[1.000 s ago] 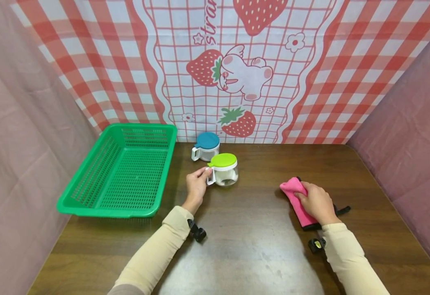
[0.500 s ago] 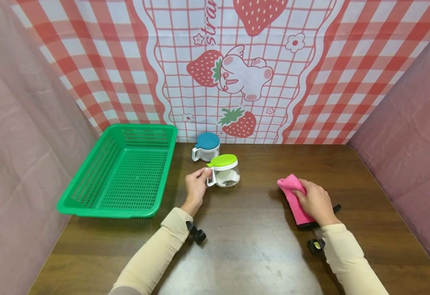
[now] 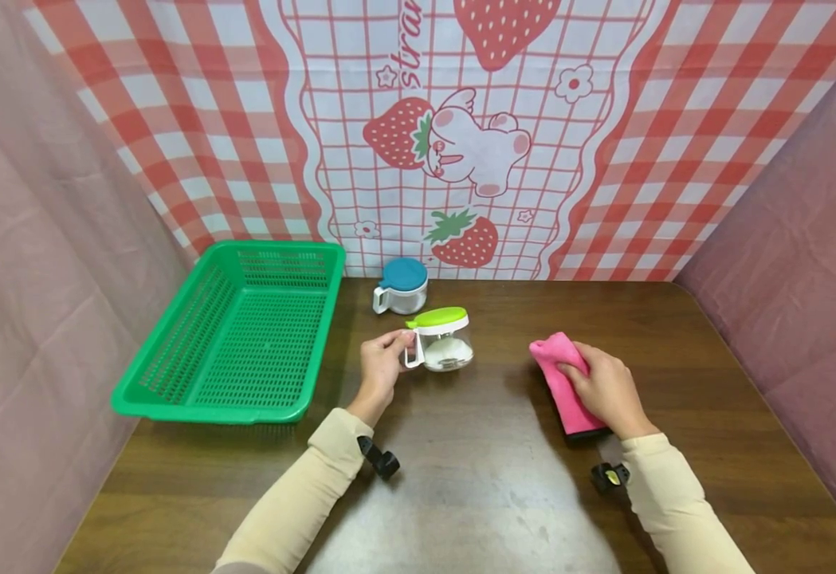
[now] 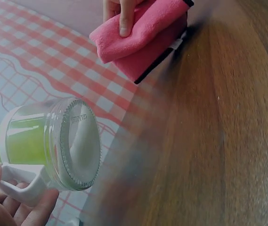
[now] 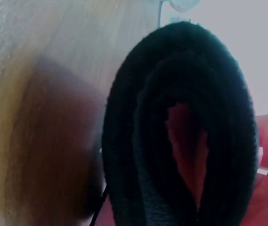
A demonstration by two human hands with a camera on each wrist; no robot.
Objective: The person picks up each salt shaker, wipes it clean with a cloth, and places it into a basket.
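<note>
By its white handle, my left hand (image 3: 380,367) pinches a clear seasoning jar (image 3: 449,351) with a green lid. The jar is tilted, and something white shows inside it. In the left wrist view the base of the jar (image 4: 82,146) faces the camera and looks raised off the table. My right hand (image 3: 610,392) grips a folded pink cloth (image 3: 564,383) with black edging, thumb on top. That cloth's dark folded edge (image 5: 181,56) fills much of the right wrist view. Behind the held jar stands a second jar (image 3: 404,287) with a blue lid and a white handle.
A green plastic basket (image 3: 303,351) with slotted walls stands on the left of the wooden table (image 3: 461,478). A strawberry-patterned checked cloth (image 3: 245,143) hangs at the back. Pink drapes (image 3: 805,223) close off both sides.
The green-lidded jar has come slightly toward me and right, tilting more. My right hand has moved left with the pink cloth, nearer the jar. The basket and blue-lidded jar stay put.
</note>
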